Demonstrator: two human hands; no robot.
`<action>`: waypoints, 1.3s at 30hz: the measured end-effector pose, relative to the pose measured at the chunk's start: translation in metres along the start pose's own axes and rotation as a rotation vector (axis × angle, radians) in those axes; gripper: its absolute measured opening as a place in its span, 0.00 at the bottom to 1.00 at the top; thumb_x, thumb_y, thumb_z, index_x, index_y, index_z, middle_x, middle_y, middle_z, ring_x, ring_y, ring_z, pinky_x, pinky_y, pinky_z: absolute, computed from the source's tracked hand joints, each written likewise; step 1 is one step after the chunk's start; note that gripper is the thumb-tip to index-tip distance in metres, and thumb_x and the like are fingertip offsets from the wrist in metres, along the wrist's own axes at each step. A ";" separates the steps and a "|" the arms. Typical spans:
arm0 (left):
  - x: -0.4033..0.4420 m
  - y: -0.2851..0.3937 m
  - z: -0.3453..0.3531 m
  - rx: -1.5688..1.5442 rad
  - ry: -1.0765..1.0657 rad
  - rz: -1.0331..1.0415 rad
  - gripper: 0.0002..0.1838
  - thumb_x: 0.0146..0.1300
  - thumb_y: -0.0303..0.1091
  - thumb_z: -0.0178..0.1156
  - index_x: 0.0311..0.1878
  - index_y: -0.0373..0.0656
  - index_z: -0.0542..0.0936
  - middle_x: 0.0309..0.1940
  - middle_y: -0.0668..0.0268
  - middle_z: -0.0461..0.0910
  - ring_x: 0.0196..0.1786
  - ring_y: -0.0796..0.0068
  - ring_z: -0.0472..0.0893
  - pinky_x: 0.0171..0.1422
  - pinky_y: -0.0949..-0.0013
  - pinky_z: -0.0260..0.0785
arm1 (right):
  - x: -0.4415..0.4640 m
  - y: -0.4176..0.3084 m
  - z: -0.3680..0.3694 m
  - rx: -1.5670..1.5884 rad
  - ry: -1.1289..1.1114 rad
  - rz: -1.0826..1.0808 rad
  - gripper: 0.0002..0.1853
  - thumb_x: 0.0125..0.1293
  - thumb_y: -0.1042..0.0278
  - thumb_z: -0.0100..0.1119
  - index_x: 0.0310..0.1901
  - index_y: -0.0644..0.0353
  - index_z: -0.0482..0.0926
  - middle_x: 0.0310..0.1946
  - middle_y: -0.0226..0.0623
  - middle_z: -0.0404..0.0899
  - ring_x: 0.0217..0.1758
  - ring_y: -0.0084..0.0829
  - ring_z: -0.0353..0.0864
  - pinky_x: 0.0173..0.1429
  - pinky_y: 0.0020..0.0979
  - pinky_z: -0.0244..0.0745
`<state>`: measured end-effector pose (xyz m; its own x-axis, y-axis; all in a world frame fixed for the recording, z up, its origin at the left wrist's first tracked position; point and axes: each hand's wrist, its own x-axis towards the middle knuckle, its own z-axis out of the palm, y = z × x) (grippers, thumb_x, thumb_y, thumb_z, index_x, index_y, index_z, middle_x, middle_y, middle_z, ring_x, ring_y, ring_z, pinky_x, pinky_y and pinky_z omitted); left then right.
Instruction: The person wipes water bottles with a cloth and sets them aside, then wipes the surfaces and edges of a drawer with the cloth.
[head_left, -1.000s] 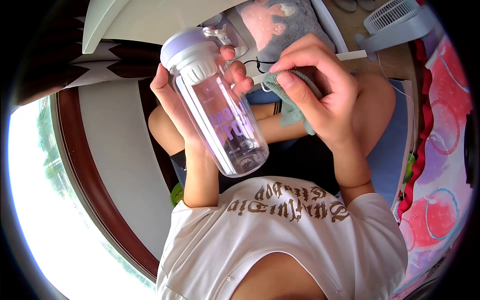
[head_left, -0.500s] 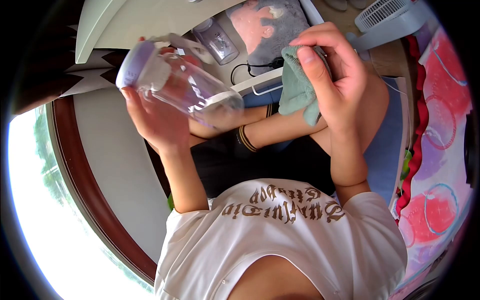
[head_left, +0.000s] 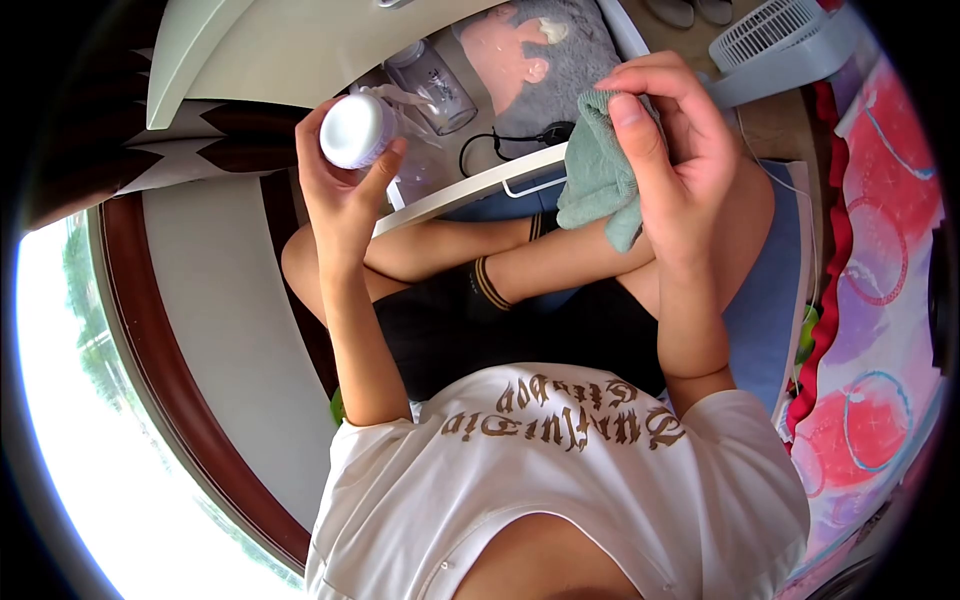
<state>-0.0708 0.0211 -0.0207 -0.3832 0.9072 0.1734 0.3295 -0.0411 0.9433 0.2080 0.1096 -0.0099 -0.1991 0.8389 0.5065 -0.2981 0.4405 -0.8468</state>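
Observation:
My left hand (head_left: pixel 345 195) grips a clear bottle near its white and lilac lid (head_left: pixel 355 131). The lid faces up toward the camera, and the bottle's clear body stretches away from me over the drawer, partly hidden behind the lid. In my right hand (head_left: pixel 675 150), thumb and fingers pinch a green cloth (head_left: pixel 598 165) that hangs down over the drawer's front edge. A second clear bottle (head_left: pixel 437 90) lies inside the open drawer (head_left: pixel 480 185), beside a grey cushion (head_left: pixel 570 80) with a pink figure.
A black cable (head_left: pixel 480 137) lies in the drawer. My crossed legs (head_left: pixel 570 258) are below it. At the upper right stands a grey fan (head_left: pixel 780 45), with slippers (head_left: pixel 690 10) near it. Patterned red and pink fabric (head_left: pixel 880 300) runs along the right; a curtain (head_left: pixel 130 150) hangs at left.
The bottle in my left hand has turned from showing its printed side to pointing its lid at the camera, and has swung over the drawer. My right hand moved slightly right with the cloth.

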 end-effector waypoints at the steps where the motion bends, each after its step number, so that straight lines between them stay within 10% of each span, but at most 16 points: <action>1: -0.001 -0.004 0.001 0.000 0.000 -0.002 0.36 0.60 0.26 0.80 0.68 0.37 0.71 0.58 0.61 0.80 0.60 0.70 0.82 0.67 0.64 0.77 | 0.000 0.000 0.000 -0.001 -0.003 0.001 0.06 0.75 0.77 0.68 0.48 0.69 0.84 0.43 0.33 0.82 0.43 0.18 0.80 0.48 0.21 0.75; 15: -0.008 -0.004 0.003 0.389 -0.101 0.057 0.44 0.58 0.31 0.81 0.75 0.42 0.69 0.58 0.53 0.84 0.60 0.58 0.86 0.66 0.58 0.78 | -0.001 0.005 0.002 -0.006 0.004 0.035 0.05 0.76 0.76 0.67 0.48 0.68 0.84 0.44 0.32 0.83 0.43 0.17 0.80 0.48 0.20 0.75; 22: 0.024 0.051 0.012 0.612 -0.054 0.297 0.24 0.67 0.37 0.75 0.62 0.38 0.83 0.56 0.53 0.85 0.58 0.53 0.86 0.63 0.58 0.78 | 0.001 0.004 -0.002 0.015 0.024 0.045 0.05 0.76 0.76 0.67 0.48 0.68 0.84 0.44 0.31 0.82 0.43 0.17 0.81 0.48 0.20 0.75; 25: 0.044 0.071 0.030 0.943 -0.423 0.581 0.16 0.67 0.30 0.69 0.58 0.42 0.86 0.53 0.64 0.86 0.51 0.56 0.87 0.57 0.61 0.80 | 0.001 0.003 -0.001 0.017 0.024 0.047 0.05 0.76 0.76 0.67 0.48 0.68 0.84 0.44 0.31 0.82 0.44 0.17 0.81 0.48 0.20 0.75; 33: 0.080 0.015 0.081 1.480 -0.933 0.379 0.14 0.62 0.29 0.71 0.49 0.36 0.84 0.47 0.55 0.83 0.55 0.54 0.88 0.56 0.53 0.83 | 0.000 0.005 -0.003 0.017 0.050 0.030 0.05 0.76 0.76 0.68 0.48 0.67 0.84 0.43 0.30 0.82 0.42 0.16 0.80 0.45 0.19 0.74; 39: 0.079 -0.033 0.098 1.675 -1.005 0.142 0.35 0.57 0.32 0.74 0.71 0.51 0.78 0.75 0.44 0.68 0.60 0.48 0.88 0.53 0.48 0.86 | -0.001 0.007 -0.004 0.030 0.067 0.044 0.04 0.75 0.76 0.68 0.47 0.67 0.84 0.42 0.30 0.81 0.41 0.15 0.78 0.42 0.18 0.71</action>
<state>-0.0277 0.1353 -0.0662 0.0650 0.8279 -0.5571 0.8912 -0.2993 -0.3408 0.2099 0.1132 -0.0165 -0.1498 0.8773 0.4559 -0.3188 0.3936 -0.8622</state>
